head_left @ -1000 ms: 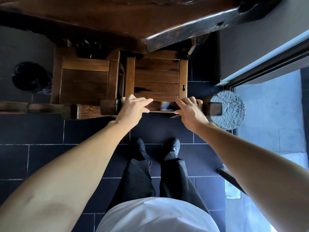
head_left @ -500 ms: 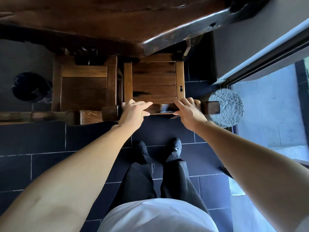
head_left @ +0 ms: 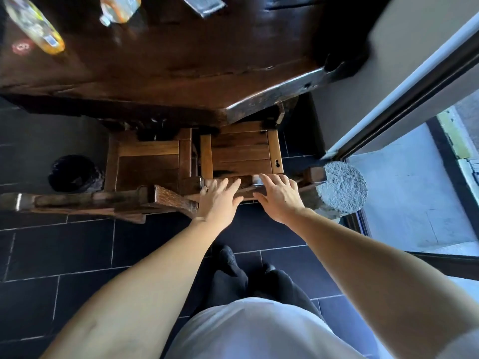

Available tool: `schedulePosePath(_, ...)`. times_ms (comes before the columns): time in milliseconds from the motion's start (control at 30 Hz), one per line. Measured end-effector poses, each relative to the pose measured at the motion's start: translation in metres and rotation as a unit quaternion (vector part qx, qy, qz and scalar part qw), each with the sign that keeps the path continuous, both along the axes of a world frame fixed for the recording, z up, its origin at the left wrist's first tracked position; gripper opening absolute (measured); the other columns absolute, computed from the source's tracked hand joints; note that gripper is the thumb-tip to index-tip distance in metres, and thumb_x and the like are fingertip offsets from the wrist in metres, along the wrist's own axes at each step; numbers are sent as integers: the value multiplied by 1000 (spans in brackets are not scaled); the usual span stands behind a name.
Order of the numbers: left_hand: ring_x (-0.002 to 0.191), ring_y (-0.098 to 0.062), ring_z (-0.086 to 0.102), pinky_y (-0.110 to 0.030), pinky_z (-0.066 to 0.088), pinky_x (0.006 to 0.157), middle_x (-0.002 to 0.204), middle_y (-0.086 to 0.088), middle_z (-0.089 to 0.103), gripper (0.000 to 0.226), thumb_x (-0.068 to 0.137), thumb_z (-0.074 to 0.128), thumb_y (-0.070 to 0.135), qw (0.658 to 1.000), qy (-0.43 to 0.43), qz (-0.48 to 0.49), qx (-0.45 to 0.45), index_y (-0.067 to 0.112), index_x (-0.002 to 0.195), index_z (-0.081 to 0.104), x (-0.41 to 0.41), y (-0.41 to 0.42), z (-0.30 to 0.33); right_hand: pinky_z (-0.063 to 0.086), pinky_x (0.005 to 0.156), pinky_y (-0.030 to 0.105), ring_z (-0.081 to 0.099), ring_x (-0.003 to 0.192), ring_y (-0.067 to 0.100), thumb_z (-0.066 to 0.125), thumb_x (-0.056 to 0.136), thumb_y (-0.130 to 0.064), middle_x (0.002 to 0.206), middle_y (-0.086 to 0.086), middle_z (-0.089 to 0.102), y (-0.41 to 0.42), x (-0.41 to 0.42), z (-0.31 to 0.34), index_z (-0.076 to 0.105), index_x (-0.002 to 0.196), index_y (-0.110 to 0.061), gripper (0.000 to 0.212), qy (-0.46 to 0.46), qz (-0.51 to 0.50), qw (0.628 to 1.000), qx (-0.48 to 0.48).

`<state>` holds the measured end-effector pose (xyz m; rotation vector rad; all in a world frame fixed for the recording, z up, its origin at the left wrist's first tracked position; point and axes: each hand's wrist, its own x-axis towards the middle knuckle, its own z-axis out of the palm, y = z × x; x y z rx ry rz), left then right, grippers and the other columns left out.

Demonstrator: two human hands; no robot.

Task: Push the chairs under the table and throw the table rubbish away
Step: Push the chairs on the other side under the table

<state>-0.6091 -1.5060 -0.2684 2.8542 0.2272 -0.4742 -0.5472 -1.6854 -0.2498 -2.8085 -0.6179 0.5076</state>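
Observation:
Two wooden chairs stand side by side, with their seats partly under the dark wooden table. The right chair is straight in front of me. My left hand and my right hand lie flat on its top rail, fingers stretched out and spread, not curled around it. The left chair sits beside it, its top rail running off to the left. On the tabletop lie a yellow-labelled plastic bottle, a second bottle and a silvery wrapper.
A black bin stands on the dark tiled floor left of the chairs. A round grey stone sits right of the right chair, by the sliding door frame. A small red disc lies on the table.
Both hands have gone from curled over the right chair's rail to flat with spread fingers. The view has tipped up, so the tabletop and its bottles now show.

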Motion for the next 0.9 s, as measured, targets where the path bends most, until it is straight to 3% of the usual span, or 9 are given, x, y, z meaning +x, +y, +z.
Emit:
schedulePosePath(167, 140, -30, 39, -49, 33, 113, 154, -5, 42, 52, 104, 39, 47, 999, -27, 25, 8, 32, 153, 33, -35, -12, 24, 38, 109, 44, 34, 136, 33, 49, 100, -49, 151, 9, 39, -12, -23, 25, 32, 152, -24, 60, 23, 25, 999, 7)
schedulePosePath(300, 124, -31, 51, -47, 47, 98, 141, -8, 52, 47, 104, 38, 43, 997, -48, 66, 5, 28, 148, 40, -69, -29, 48, 45, 103, 47, 34, 134, 35, 48, 100, -51, 148, 12, 37, -23, -46, 46, 32, 151, -25, 59, 21, 52, 998, -1)
schedulePosePath(433, 114, -29, 56, -45, 51, 89, 133, -7, 56, 45, 103, 38, 44, 995, -56, 88, 8, 28, 144, 42, -110, -34, 69, 49, 98, 50, 37, 133, 33, 47, 100, -54, 148, 7, 37, -23, -70, 67, 32, 149, -34, 54, 32, 78, 996, 7)
schedulePosePath(767, 124, -30, 50, -42, 47, 95, 143, -9, 49, 48, 103, 34, 49, 981, -77, 178, 25, 33, 148, 37, -189, 20, 107, 51, 92, 47, 46, 127, 29, 44, 100, -56, 136, 4, 46, 36, -125, 115, 34, 145, -39, 49, 17, 159, 987, 3)
schedulePosePath(900, 125, -30, 49, -46, 47, 98, 143, -9, 49, 49, 103, 33, 49, 973, -92, 211, 25, 32, 149, 36, -220, 64, 112, 49, 96, 50, 41, 135, 32, 46, 101, -52, 148, 6, 41, 85, -148, 127, 31, 148, -35, 53, 6, 187, 982, 1)
